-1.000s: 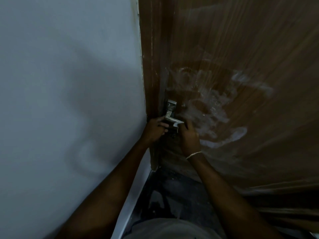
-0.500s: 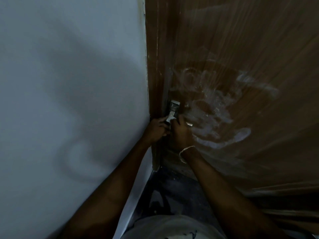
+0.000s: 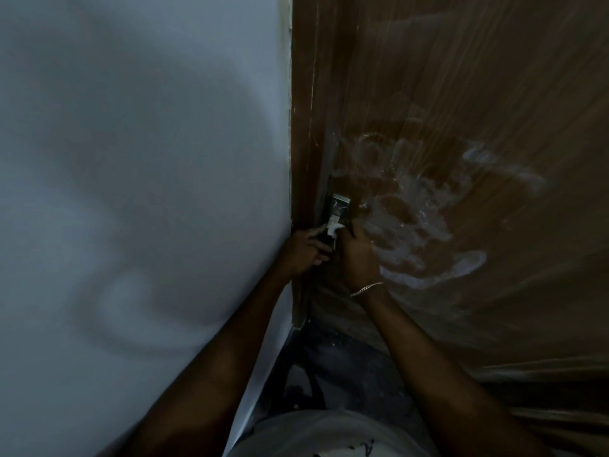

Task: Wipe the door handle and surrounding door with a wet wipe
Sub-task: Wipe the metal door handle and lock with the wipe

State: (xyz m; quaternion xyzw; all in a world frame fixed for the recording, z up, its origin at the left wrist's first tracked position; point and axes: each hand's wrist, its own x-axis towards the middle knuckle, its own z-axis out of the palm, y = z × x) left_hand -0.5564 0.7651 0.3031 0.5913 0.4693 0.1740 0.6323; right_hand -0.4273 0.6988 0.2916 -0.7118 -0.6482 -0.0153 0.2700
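Far left of the door handle (image 3: 340,206) we've got the pale wall (image 3: 131,159), all in shadow. Next, our left hand (image 3: 303,249), just below and left of the door handle. Its grip is curled, thumb stretched up toward the metal, but it's too dark to tell whether it closes on anything. Right under the door handle's plate, a white scrap of wet wipe (image 3: 333,229) peeks out between the two hands. Our right hand (image 3: 357,255) sits just below and right of the door handle, its grip bunched on the wet wipe and pressing it against the lever, with a bracelet (image 3: 367,287) at the wrist. Right of the door handle, the brown door (image 3: 478,77) shows whitish wet smears (image 3: 415,219) swirling across the wood.
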